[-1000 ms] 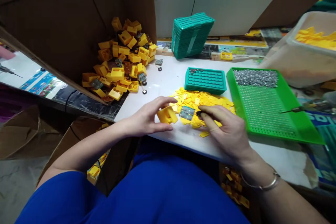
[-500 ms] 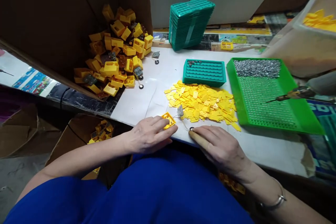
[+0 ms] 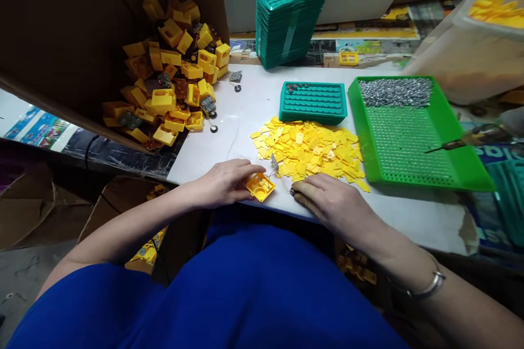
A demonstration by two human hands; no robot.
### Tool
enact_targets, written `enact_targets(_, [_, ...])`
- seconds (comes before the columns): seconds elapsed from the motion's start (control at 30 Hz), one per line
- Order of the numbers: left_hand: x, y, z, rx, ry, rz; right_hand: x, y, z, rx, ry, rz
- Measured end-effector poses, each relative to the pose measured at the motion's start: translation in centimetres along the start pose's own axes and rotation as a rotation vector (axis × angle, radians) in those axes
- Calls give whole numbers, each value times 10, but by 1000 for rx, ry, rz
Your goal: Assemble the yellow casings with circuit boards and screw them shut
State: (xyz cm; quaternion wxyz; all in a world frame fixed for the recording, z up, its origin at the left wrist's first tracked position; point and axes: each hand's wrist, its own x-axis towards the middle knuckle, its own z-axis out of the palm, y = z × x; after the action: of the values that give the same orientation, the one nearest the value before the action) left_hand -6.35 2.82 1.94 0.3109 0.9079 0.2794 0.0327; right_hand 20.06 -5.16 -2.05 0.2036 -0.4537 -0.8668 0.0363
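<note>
The left hand grasps a yellow housing by its left side, thumb and fingers closed about the wall; it sits open side up at the near edge of the counter, just short of the near left part of the yellow heap. The right hand pinches a small black disc at its fingertips, close in front of the same heap. Thin wires trail between disc, housing and a small circuit board, which leans by the heap's left near edge. The housing looks light, stiff and rather smooth, so the outer walls should give the best hold; the wires seem the fragile part and would likely not bear a pull, so the disc is better taken by its rim and the board by its edges. Behind the heap stands a low teal tray stack, with a taller teal stack farther back. Right of the heap is a green tray of metal screws; well left of it, more housings lie piled in a cardboard box.
</note>
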Motion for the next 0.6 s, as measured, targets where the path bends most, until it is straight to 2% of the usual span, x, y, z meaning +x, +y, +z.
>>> enact_targets(0.1, [7, 6, 6, -108, 92, -62, 8, 4, 0, 303, 42, 246])
enact_targets(0.2, [15, 15, 13, -283, 163, -125, 16, 2, -3, 820, 23, 544])
enact_targets(0.27, [20, 21, 18, -371, 210, -132, 19, -1, -6, 1069, -1, 642])
enact_targets(0.33, [24, 27, 22, -428, 274, -117, 20, -5, -8, 1074, 20, 610])
enact_targets(0.4, [27, 31, 24, -501, 306, -107, 20, -7, -11, 891, 74, 469])
enact_targets(0.5, [28, 33, 26, -692, 221, -125, 20, -7, -16, 605, 141, 210])
enact_targets(0.6, [28, 33, 28, -888, 106, -153, 22, -6, -23, 437, 109, 55])
